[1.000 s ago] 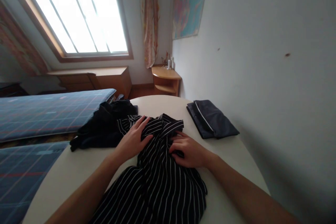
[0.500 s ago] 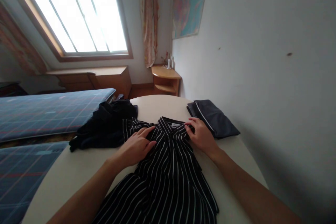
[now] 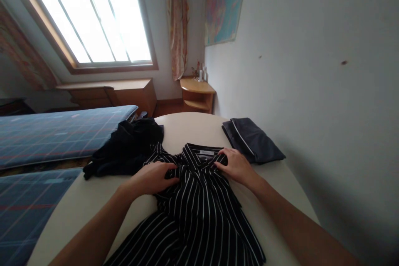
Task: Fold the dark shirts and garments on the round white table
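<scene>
A black shirt with white stripes [image 3: 199,208] lies on the round white table [image 3: 193,122], its collar pointing away from me and a pale label showing inside the neck. My left hand [image 3: 157,178] pinches the cloth near the left shoulder, fingers curled over a fold. On the other side of the collar, my right hand [image 3: 235,165] grips the fabric between thumb and fingers. The shirt's lower part spreads toward me and runs out of the bottom of the view.
Dark crumpled clothes [image 3: 127,145] lie at the table's left edge. A folded dark grey garment [image 3: 254,141] sits at the right, near the wall [image 3: 327,112]. Blue plaid mattresses [image 3: 62,133] are at the left. A small wooden corner shelf [image 3: 198,87] stands beyond the table.
Both hands have closed on the cloth and come slightly toward me. The collar has shifted nearer and opened wider, and the left sleeve has bunched up.
</scene>
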Demonstrator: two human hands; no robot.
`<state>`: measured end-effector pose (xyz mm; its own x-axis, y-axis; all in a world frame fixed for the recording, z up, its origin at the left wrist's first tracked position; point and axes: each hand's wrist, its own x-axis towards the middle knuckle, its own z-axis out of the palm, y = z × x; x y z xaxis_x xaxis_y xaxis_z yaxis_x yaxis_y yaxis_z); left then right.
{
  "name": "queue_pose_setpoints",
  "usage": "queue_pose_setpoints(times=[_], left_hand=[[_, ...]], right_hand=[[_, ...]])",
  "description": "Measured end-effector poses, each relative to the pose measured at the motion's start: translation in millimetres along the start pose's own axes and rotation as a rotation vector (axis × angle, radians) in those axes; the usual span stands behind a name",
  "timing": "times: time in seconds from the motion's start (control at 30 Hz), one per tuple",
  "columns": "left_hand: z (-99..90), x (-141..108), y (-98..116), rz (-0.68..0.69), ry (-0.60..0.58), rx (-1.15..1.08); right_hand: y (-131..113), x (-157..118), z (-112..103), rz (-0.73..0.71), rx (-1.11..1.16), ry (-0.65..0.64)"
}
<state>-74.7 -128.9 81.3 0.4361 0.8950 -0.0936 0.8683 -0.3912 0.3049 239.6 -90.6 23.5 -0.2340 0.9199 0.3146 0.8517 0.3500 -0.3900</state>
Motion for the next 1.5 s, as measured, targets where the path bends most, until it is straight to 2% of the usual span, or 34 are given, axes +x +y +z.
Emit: queue_pose_setpoints(times=[0.07, 0.1, 0.17, 0.23, 0.3, 0.37, 0.43, 0.6, 0.7, 0.87, 0.97, 1.1, 1.33, 1.5], left_hand=[[-5.7, 0, 4, -0.006, -0.008, -0.025], [-7.2, 1, 6, -0.008, 0.036, -0.032], [-6.9, 4, 10, 0.008, 0.213, -0.037], [-2.9, 8, 15, 0.087, 0.383, -0.050], [2.8, 8, 21, 0.236, 0.438, -0.076], [8.1, 7, 28, 0.369, 0.417, -0.101], [12.1, 4, 35, 0.427, 0.371, -0.126], [16.1, 2, 47, 0.405, 0.276, -0.173], [12.7, 1, 47, 0.398, 0.276, -0.164], [-2.6, -3, 44, 0.433, 0.316, -0.199], [-9.5, -5, 43, 0.408, 0.371, -0.246], [-14.1, -5, 42, 0.343, 0.444, -0.294], [-28.6, -6, 30, 0.058, 0.733, -0.335], [-36.6, -5, 16, -0.154, 0.951, -0.324]], right_hand=[[-4, 3, -5, -0.032, 0.103, -0.013], [-6, 3, -7, -0.064, 0.163, 0.001], [-14, 3, -12, -0.157, 0.264, 0.060], [-24, -1, -15, -0.279, 0.313, 0.132], [-37, -8, -16, -0.413, 0.332, 0.175], [-50, -16, -16, -0.511, 0.362, 0.176], [-61, -23, -14, -0.550, 0.409, 0.143], [-71, -31, -7, -0.528, 0.532, 0.098], [-67, -31, -9, -0.521, 0.535, 0.068], [-58, -25, -21, -0.503, 0.541, -0.070], [-52, -21, -29, -0.451, 0.529, -0.110], [-43, -17, -36, -0.364, 0.622, -0.143], [-33, -11, -41, -0.161, 0.792, -0.132], [-16, -7, -46, -0.120, 0.828, -0.093]])
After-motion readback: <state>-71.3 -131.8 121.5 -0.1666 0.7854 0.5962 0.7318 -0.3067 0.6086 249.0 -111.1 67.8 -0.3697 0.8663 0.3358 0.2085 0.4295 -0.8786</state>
